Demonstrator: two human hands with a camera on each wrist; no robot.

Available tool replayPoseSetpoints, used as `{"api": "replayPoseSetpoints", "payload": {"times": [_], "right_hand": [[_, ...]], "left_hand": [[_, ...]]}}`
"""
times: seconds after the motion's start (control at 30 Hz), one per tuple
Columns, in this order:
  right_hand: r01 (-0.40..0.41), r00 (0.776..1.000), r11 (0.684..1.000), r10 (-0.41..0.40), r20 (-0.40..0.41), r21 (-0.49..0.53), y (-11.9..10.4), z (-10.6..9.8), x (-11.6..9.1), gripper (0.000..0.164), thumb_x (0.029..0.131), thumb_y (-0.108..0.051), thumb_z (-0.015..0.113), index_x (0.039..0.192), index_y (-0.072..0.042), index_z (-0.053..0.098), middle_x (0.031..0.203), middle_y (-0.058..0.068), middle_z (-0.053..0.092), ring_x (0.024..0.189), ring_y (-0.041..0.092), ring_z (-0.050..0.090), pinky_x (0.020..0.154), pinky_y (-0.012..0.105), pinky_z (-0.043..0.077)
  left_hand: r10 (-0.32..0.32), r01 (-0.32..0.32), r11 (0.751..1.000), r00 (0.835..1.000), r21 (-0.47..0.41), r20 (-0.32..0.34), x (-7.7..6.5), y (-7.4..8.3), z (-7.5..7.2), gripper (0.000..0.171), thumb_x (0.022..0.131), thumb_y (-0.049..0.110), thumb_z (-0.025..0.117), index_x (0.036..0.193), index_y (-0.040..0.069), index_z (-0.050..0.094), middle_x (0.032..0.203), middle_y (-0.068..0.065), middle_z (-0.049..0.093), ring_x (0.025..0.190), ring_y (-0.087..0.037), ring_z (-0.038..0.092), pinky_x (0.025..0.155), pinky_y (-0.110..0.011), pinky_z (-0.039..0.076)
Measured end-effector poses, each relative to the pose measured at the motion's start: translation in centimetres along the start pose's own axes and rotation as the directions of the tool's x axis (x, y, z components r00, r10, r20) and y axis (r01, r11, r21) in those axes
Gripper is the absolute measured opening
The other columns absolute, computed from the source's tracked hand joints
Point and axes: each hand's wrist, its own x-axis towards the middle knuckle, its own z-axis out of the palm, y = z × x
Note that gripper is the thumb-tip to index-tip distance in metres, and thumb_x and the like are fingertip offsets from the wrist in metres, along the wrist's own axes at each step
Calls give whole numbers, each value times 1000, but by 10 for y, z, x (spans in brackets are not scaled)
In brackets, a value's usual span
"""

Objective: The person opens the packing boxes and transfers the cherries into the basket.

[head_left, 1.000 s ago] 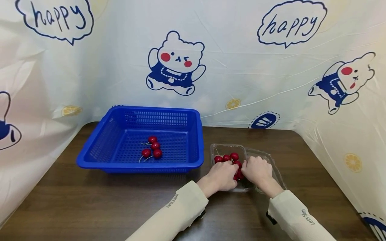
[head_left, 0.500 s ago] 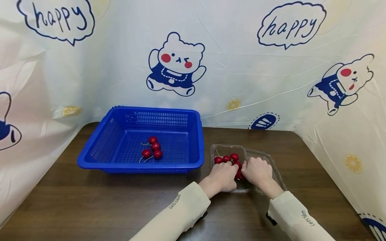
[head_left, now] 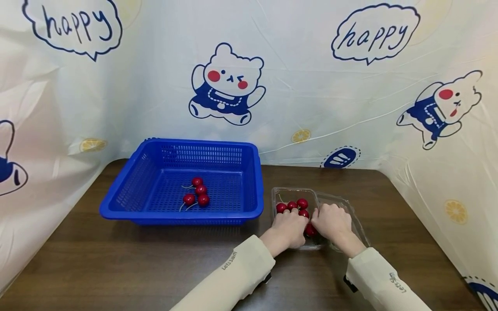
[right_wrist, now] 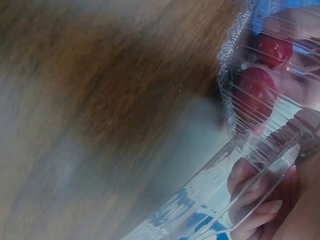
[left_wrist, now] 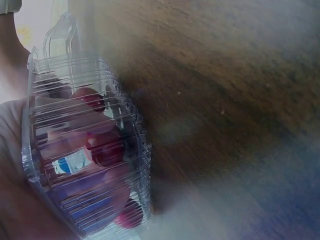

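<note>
Four cherries (head_left: 201,190) lie in the basket (head_left: 210,157); toward the right edge of the bench (head_left: 136,259), the right grip (head_left: 333,221) pinches the box (head_left: 293,193), probably to steady it; the left grip (head_left: 288,226) reaches among more cherries (head_left: 302,204), its hold hidden.

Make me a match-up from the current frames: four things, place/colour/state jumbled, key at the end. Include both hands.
Column one
1. basket
2. container
3. left hand
4. right hand

Column two
A. clear plastic, with its lid folded open
B. at the side where the container meets its lid
C. blue, with four red cherries in it
D. reaching into the container, among cherries

Pairs: 1-C, 2-A, 3-D, 4-B
</note>
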Motion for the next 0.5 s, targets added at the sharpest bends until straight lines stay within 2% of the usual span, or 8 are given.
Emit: {"api": "replayPoseSetpoints", "payload": {"times": [0.13,0.27,0.5], "right_hand": [[4,1000,1000,-4,-4,3,0,1,-1,42,91,-26,52,52,-8,54,54,13,57,49,29,53,40,40,47],[8,1000,1000,-8,-2,11,0,3,-1,43,91,-26,52,51,-9,52,50,9,52,44,25,48,37,35,43],[-2,1000,1000,2,-13,9,0,3,0,42,90,-25,53,51,-9,52,49,8,51,43,24,47,36,33,42]], "left_hand": [[8,-8,1000,1000,-3,-9,0,-1,1,26,77,25,70,103,20,70,111,-9,68,88,-25,62,74,-41,56],[25,-25,1000,999,-3,-28,0,-4,3,20,78,23,69,97,21,70,105,-9,68,81,-24,64,68,-39,58],[26,-29,999,997,-35,-67,0,-5,3,27,77,21,70,104,22,69,110,-13,66,67,-23,64,59,-36,60]]}}
